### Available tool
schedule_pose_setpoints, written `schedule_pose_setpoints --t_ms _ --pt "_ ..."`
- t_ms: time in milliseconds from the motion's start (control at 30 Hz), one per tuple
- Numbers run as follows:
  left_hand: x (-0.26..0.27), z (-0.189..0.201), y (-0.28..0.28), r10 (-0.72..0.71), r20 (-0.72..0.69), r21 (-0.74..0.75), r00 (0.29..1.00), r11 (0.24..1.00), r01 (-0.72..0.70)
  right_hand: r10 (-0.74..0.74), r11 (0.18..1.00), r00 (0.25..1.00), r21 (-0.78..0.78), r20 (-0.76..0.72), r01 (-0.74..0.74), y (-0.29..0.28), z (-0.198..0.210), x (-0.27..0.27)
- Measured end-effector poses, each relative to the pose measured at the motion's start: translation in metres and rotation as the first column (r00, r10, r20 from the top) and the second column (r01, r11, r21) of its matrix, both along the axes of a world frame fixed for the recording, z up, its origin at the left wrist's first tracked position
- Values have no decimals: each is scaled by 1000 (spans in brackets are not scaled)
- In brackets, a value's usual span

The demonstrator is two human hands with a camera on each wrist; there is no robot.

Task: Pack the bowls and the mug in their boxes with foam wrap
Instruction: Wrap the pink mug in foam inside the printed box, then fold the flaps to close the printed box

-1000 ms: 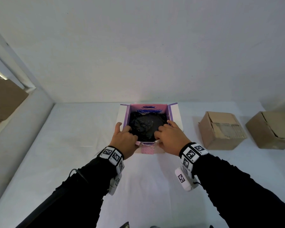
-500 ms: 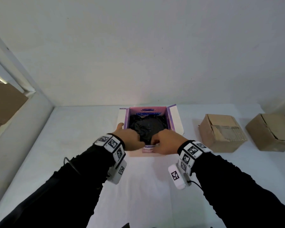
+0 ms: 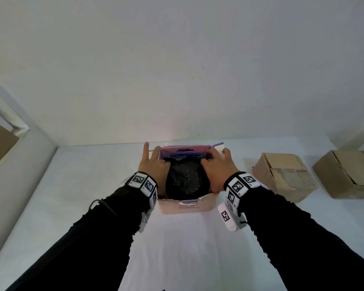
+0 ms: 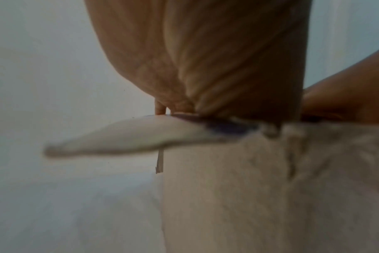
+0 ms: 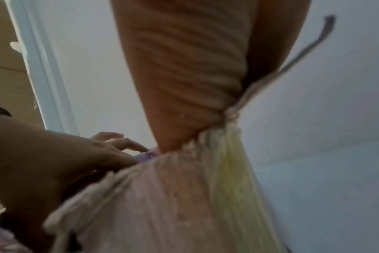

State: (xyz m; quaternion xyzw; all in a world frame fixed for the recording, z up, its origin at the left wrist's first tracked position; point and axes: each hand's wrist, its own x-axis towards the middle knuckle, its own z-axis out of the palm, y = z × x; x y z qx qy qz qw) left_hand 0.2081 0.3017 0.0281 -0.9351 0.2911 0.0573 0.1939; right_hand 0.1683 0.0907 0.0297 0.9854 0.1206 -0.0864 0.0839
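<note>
A pink and purple box (image 3: 187, 206) stands open at the table's middle with a dark foam-wrapped bundle (image 3: 185, 179) inside it. What the wrap holds is hidden. My left hand (image 3: 155, 160) lies along the box's left side, fingers stretched out toward the far end and thumb against the dark wrap. My right hand (image 3: 215, 162) mirrors it on the right side, next to the raised purple-edged flap (image 3: 218, 144). In the left wrist view my palm (image 4: 206, 59) rests over the white left flap (image 4: 130, 137). The right wrist view shows my right palm (image 5: 184, 77) against the box wall (image 5: 173, 196).
Two closed brown cardboard boxes (image 3: 282, 175) (image 3: 345, 175) stand to the right of the pink box. The white table (image 3: 177, 248) meets a white wall just behind the box. A raised ledge (image 3: 19, 175) runs along the left edge.
Both hands have slid from the box's near edge forward along its sides, and their fingers have stretched out. The dark bundle stays in the box.
</note>
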Motion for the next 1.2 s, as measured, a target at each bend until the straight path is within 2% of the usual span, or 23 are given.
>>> schedule_pose_setpoints --t_ms 100,233,367,467,533,567,633,667,733,800,867,900,967,1067,1133,1200 --pt "2 -2 -1 13 5 29 1000 1000 -13 23 1000 999 2 32 -23 3 0 4" --pt "2 -8 0 26 6 -2 1000 1000 -26 19 999 1000 42 1 -19 6 -1 8" --pt "1 -4 5 2 -5 -103 1000 995 -2 20 998 1000 54 5 -20 4 -5 9" --pt "-1 2 16 -40 44 -260 998 964 50 -8 987 998 162 -60 17 1 -1 8" --pt "-6 -2 25 -41 134 -420 990 903 94 -37 965 997 255 -63 52 0 4 5" --pt "-10 -4 28 7 174 -481 985 873 78 -47 956 999 288 -27 53 -1 6 4" --pt "-18 -7 33 196 194 -582 961 812 -48 -84 936 995 346 60 58 -4 9 -1" --pt "-22 -7 34 304 160 -633 939 762 -139 -115 924 990 374 83 76 -7 11 -4" --pt "-30 -4 34 469 -8 -738 883 593 -322 -197 888 977 437 75 145 -13 13 -12" --pt "-36 1 32 503 -147 -836 852 398 -379 -301 821 952 526 64 224 -18 12 -21" --pt "-42 5 24 460 -154 -903 875 294 -313 -424 699 899 669 106 251 -20 10 -28" --pt "-43 7 20 435 -145 -920 889 271 -283 -490 612 863 754 124 239 -20 8 -30" --pt "-45 7 12 393 -136 -909 910 315 -272 -576 445 812 871 98 210 -18 8 -32" --pt "-46 -1 9 310 -140 -844 940 459 -277 -596 303 801 938 49 167 -14 7 -31" --pt "-49 -9 12 284 -121 -802 951 537 -263 -561 283 825 951 62 121 -12 5 -30" --pt "-50 -16 14 287 -112 -774 951 575 -265 -485 355 870 929 87 105 -11 2 -30"
